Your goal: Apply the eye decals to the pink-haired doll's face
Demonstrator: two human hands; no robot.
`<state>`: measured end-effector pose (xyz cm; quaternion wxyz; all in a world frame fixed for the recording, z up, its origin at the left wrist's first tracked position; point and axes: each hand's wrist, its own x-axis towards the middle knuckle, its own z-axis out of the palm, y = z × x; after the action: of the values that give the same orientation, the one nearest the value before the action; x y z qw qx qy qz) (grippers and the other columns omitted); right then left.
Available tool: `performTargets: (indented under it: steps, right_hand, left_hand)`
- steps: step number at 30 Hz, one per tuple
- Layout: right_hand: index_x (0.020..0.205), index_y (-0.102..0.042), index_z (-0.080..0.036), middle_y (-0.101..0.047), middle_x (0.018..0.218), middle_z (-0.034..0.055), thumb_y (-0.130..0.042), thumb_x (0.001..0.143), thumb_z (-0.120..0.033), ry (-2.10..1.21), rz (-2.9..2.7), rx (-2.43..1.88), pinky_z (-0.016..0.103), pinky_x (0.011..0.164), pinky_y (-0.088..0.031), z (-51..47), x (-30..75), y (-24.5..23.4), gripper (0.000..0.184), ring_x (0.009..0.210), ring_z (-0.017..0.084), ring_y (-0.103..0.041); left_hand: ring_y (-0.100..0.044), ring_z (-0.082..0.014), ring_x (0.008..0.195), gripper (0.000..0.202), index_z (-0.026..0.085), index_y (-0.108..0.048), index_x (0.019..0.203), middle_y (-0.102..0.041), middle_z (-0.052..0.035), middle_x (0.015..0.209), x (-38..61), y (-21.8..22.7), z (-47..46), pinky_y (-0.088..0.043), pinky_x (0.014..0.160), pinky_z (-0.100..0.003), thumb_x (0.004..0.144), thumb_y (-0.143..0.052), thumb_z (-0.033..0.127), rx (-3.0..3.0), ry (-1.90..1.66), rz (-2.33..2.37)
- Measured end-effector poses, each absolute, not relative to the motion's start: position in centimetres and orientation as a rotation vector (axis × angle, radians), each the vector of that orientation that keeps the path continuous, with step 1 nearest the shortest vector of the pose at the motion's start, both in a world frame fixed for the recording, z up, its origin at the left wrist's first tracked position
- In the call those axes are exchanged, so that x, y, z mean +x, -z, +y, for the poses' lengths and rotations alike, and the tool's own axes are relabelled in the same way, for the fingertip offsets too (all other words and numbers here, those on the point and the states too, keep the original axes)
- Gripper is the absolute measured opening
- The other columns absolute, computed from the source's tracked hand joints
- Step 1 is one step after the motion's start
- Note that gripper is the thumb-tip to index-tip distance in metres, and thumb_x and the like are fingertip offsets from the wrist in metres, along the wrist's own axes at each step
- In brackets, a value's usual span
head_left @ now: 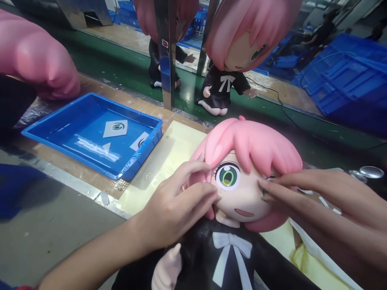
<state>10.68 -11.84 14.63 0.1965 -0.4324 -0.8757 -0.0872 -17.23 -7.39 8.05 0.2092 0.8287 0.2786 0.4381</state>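
A large doll figure [238, 205] with pink hair, a black dress and a pale grey bow lies face up in front of me. My left hand [178, 197] curves round the side of its head, fingertips on the hair and cheek beside a green eye [227, 177]. On the opposite side, my right hand [311, 197] has its fingers stretched out, with the tips pressed at the other eye [271, 177]. That eye is mostly hidden by the fingers. Whether a thin decal is under those fingertips I cannot make out.
A shallow blue tray [90, 98] of water holds eye decals on paper, including one cut piece [115, 128]. Yellow foam sheet [169, 149] lies beside it. Another figure [225, 80] kneels on the green belt [121, 52] behind a metal post [166, 60]. Blue crates [347, 76] are stacked right.
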Motion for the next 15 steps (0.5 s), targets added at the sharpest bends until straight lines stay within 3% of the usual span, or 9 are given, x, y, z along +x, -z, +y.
performTargets:
  steps: [3,7,11,15]
  right_hand:
    - [0.125,-0.064,-0.034,-0.065,0.109,0.0001,-0.045,0.102,-0.016,0.157,-2.414,-1.209,0.037,0.080,-0.048,-11.3,10.0,-14.6,0.036,0.099,0.021,-0.064]
    - [0.126,-0.064,-0.031,-0.064,0.111,0.0028,-0.052,0.099,-0.014,0.159,-2.432,-1.137,0.038,0.081,-0.047,-10.4,9.2,-14.4,0.034,0.100,0.024,-0.063]
    - [0.125,-0.062,-0.025,-0.064,0.110,0.0041,-0.047,0.104,-0.020,0.196,-2.465,-1.110,0.039,0.084,-0.049,-10.3,8.9,-14.5,0.026,0.100,0.023,-0.063]
    - [0.119,-0.062,-0.025,-0.067,0.107,0.0007,-0.050,0.101,-0.016,0.278,-2.461,-1.127,0.035,0.083,-0.050,-10.2,8.8,-14.6,0.024,0.097,0.021,-0.064]
  left_hand:
    - [-0.070,-0.0161,0.102,0.015,0.010,-0.067,0.102,-0.056,-0.0155,0.125,-17.5,-7.9,-7.4,-0.059,0.092,-0.024,0.089,-0.069,0.004,2.313,-1.233,0.799]
    - [-0.071,-0.0156,0.098,0.014,0.009,-0.067,0.101,-0.057,-0.0158,0.124,-17.7,-7.9,-7.4,-0.059,0.094,-0.025,0.088,-0.070,0.004,2.302,-1.252,0.792]
    - [-0.071,-0.0165,0.096,0.013,0.009,-0.067,0.100,-0.057,-0.0166,0.122,-17.8,-8.0,-7.4,-0.061,0.092,-0.027,0.088,-0.069,0.005,2.285,-1.271,0.793]
    - [-0.070,-0.0191,0.103,0.014,0.009,-0.067,0.101,-0.057,-0.0172,0.123,-18.0,-7.8,-7.2,-0.059,0.097,-0.029,0.088,-0.070,0.005,2.274,-1.276,0.784]
